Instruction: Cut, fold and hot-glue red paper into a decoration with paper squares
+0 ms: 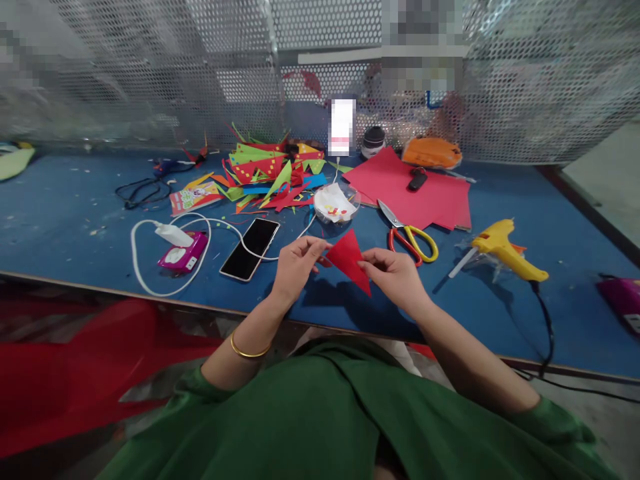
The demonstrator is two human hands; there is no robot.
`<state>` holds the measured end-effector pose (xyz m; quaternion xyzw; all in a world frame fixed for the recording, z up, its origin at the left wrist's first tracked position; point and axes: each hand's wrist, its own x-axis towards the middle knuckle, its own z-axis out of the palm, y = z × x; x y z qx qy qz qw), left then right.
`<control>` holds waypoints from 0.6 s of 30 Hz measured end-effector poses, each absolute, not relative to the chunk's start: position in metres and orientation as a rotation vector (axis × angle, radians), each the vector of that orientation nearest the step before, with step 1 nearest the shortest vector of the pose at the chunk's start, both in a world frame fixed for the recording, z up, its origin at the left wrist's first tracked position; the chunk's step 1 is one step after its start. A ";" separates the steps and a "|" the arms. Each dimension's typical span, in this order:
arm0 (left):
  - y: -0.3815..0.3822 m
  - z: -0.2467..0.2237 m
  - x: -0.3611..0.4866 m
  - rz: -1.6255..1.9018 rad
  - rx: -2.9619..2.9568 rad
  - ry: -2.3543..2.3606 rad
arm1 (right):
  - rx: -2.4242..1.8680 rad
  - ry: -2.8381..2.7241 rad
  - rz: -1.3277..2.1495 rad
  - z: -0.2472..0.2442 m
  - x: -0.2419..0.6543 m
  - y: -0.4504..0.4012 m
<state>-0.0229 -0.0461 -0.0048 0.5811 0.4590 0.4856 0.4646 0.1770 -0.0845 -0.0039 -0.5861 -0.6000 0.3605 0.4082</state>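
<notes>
A folded piece of red paper, roughly triangular, is held up just above the front part of the blue table. My left hand pinches its left corner between thumb and fingers. On the other side, my right hand grips the paper's right edge between thumb and forefinger. Beyond my right hand lie scissors with one red and one yellow handle loop. A clear bowl with white paper and small coloured bits in it stands behind the red paper.
A black-screened phone and a purple power socket with a white cable lie left. Coloured paper scraps pile up behind. Red sheets carry a black key fob. A yellow glue gun lies right. Perforated metal mesh borders the table's back.
</notes>
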 end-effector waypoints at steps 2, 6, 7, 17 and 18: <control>-0.052 -0.005 -0.024 1.444 1.617 1.180 | -1.551 -1.537 0.745 -0.005 0.177 -0.087; -0.063 -0.005 -0.024 1.650 2.475 0.963 | -1.669 -1.605 0.570 -0.010 0.173 -0.092; -0.064 -0.005 -0.024 1.484 2.726 0.857 | -1.691 -1.621 0.559 -0.011 0.171 -0.092; -0.059 -0.029 -0.034 0.768 3.226 0.796 | -2.048 -1.670 0.525 -0.017 0.172 -0.100; -0.059 -0.031 -0.036 0.787 3.209 0.784 | -2.073 -1.686 0.498 -0.017 0.173 -0.103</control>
